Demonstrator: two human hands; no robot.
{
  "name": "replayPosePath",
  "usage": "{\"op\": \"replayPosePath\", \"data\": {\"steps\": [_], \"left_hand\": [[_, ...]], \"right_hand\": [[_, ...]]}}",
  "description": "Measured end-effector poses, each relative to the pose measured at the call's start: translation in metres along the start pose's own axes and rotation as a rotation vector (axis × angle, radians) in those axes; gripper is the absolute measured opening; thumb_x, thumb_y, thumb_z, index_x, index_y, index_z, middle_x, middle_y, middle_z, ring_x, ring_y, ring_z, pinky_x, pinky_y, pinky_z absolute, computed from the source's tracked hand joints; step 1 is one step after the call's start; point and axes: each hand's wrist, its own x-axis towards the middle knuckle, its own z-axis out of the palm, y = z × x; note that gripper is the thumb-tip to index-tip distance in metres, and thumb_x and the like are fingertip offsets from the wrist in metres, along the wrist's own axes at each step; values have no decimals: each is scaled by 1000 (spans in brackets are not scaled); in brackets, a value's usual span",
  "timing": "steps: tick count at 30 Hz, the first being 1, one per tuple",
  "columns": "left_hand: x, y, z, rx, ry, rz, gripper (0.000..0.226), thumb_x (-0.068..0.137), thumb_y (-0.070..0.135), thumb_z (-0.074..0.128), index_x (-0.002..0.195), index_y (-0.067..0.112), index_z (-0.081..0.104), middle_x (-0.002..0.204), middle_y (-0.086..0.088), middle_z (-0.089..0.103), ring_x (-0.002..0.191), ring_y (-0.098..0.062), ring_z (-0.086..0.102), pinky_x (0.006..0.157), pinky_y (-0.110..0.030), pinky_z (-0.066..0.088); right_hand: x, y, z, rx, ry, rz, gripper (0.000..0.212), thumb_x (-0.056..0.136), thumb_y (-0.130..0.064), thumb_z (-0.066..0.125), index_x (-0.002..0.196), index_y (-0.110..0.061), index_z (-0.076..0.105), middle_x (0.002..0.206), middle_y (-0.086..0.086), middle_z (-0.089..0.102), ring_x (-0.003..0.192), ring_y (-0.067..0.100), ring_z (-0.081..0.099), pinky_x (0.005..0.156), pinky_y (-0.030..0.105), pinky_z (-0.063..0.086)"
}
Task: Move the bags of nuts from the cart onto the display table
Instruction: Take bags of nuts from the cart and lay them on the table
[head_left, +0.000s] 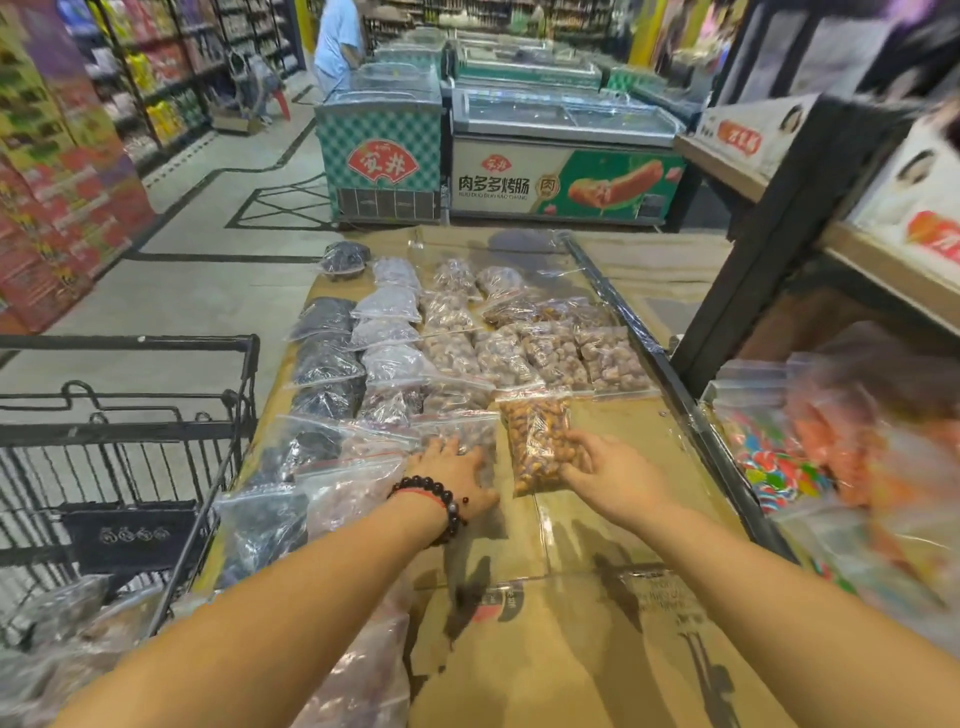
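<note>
My right hand (610, 470) sits at the centre of the frame, fingers curled over the right edge of a clear bag of orange-brown nuts (537, 447) that lies flat on the cardboard-covered table (597, 623); my fingertips are tucked against the plastic, so I cannot tell how firm that grip is. My left hand (457, 470), with a dark bead bracelet (436, 501) at the wrist, lies flat and spread on a paler bag of nuts (462, 431) just left of it, pressing rather than grasping. Beyond them, rows of bagged nuts and dark dried goods (457, 343) fill the table toward the top. At the lower left, the wire cart (124, 441) is cut off by the frame edge, its remaining bags (67, 629) a blurred heap. The right edge is smeared: colourful sweets (774, 462) in bags, hard to make out.
</note>
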Motion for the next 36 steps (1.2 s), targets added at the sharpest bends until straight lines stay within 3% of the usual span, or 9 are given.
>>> {"op": "replayPosePath", "data": {"steps": [2, 5, 8, 13, 16, 22, 25, 28, 36], "left_hand": [[-25, -1, -19, -80, 6, 30, 75, 76, 68, 37, 140, 31, 44, 141, -4, 54, 121, -26, 54, 99, -46, 49], [-73, -14, -49, -64, 25, 28, 54, 84, 53, 49, 126, 20, 55, 122, -6, 65, 98, -23, 61, 84, -36, 54], [-138, -36, -75, -20, 111, 13, 53, 85, 42, 53, 134, 20, 51, 126, -10, 64, 109, -29, 62, 91, -38, 54], [-249, -86, -81, -63, 173, -38, 63, 85, 48, 52, 142, 23, 45, 138, -8, 58, 120, -28, 58, 98, -38, 50], [-316, -111, -70, -82, 246, -92, 56, 91, 51, 51, 143, 31, 44, 132, 0, 61, 114, -23, 61, 92, -32, 50], [-422, -162, -55, -43, 264, -202, 50, 94, 51, 46, 133, 21, 53, 129, -6, 63, 110, -26, 61, 86, -32, 50], [-461, -204, -44, -38, 288, -260, 45, 92, 47, 48, 128, 22, 56, 121, -6, 66, 104, -26, 63, 80, -29, 50], [-494, -251, -33, -85, 278, -306, 46, 86, 52, 46, 122, 27, 59, 116, -3, 68, 98, -24, 65, 85, -37, 56], [-534, -402, -15, -132, 270, -341, 51, 91, 49, 49, 134, 22, 51, 135, -4, 58, 116, -23, 58, 97, -40, 51]], "right_hand": [[-27, -18, -17, -53, 36, -14, 55, 83, -59, 46, 132, -34, 53, 119, -1, 66, 103, 23, 63, 85, 39, 55], [-67, -47, -37, -205, 125, -114, 47, 83, -58, 48, 119, -29, 60, 109, -1, 69, 98, 23, 63, 78, 35, 52], [-108, -83, -49, -285, 186, -222, 49, 83, -54, 46, 122, -28, 61, 112, -1, 68, 103, 24, 62, 79, 36, 48], [-180, -156, -52, -281, 201, -338, 46, 81, -53, 48, 115, -25, 61, 107, 2, 70, 100, 27, 63, 82, 40, 51], [-220, -200, -36, -270, 249, -444, 47, 81, -55, 49, 115, -26, 64, 107, 3, 72, 104, 29, 65, 82, 39, 51], [-287, -265, 7, -189, 168, -523, 49, 83, -51, 51, 122, -23, 62, 116, 6, 70, 110, 31, 62, 87, 40, 48], [-306, -304, 23, -177, 136, -555, 49, 87, -47, 51, 126, -20, 60, 120, 9, 68, 112, 32, 62, 85, 38, 50], [-322, -350, 37, -171, 116, -583, 51, 85, -49, 48, 126, -20, 59, 123, 8, 67, 113, 32, 62, 89, 41, 52], [-331, -487, 113, -199, 53, -572, 53, 87, -54, 45, 130, -26, 57, 124, 1, 65, 110, 25, 63, 90, 41, 53]]}}
